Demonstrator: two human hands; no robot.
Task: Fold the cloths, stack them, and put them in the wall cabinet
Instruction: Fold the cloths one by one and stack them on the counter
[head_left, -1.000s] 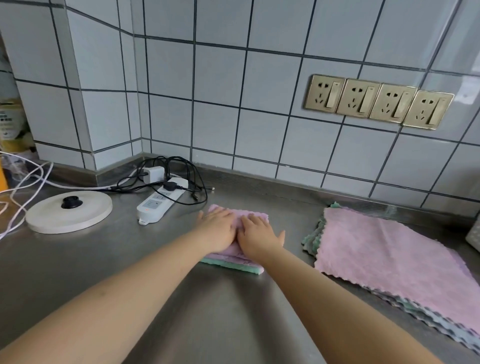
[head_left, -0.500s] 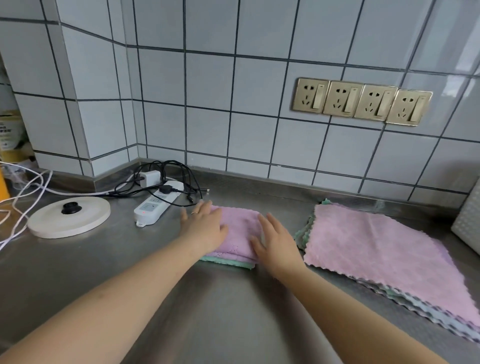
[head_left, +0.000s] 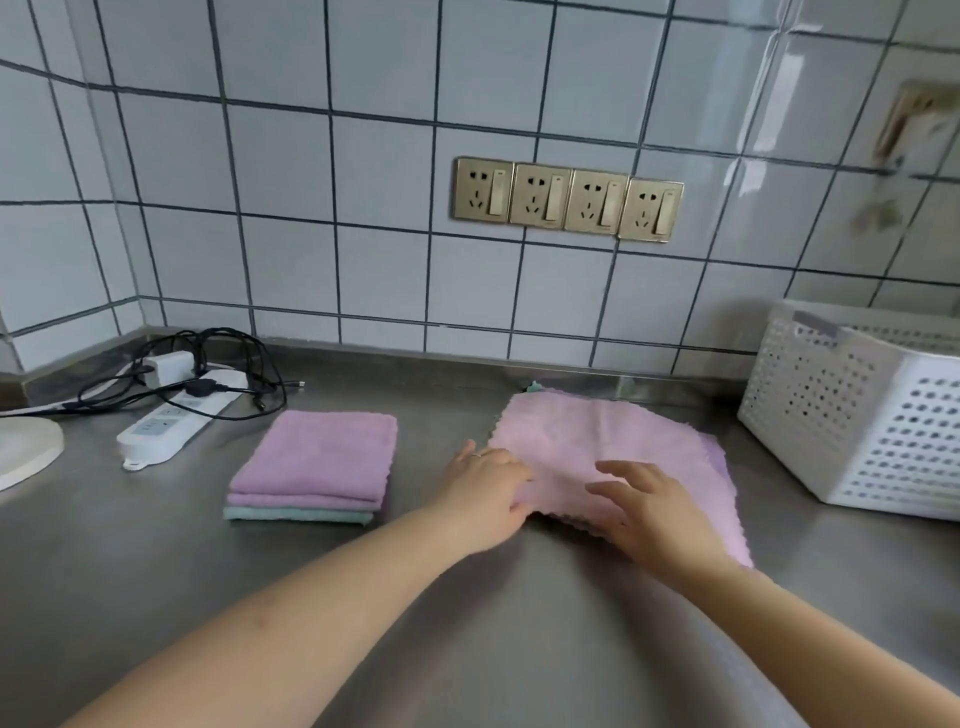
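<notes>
A small stack of folded cloths (head_left: 316, 462), purple on top with a green one at the bottom, lies on the steel counter left of centre. To its right is a pile of unfolded cloths (head_left: 597, 441) with a pink one on top. My left hand (head_left: 485, 491) rests at the pile's near left corner, its fingers on the top pink cloth's edge. My right hand (head_left: 644, 506) hovers over the pink cloth's front part with fingers spread. No wall cabinet is in view.
A white perforated basket (head_left: 852, 415) stands at the right against the wall. A white power strip (head_left: 171, 423) with tangled black cables (head_left: 218, 358) lies at the back left, beside a round white lid (head_left: 21, 452). Four wall sockets (head_left: 569, 200) sit above.
Both hands have left the folded stack and moved right onto the unfolded pile. The view has swung right, bringing the basket into sight.
</notes>
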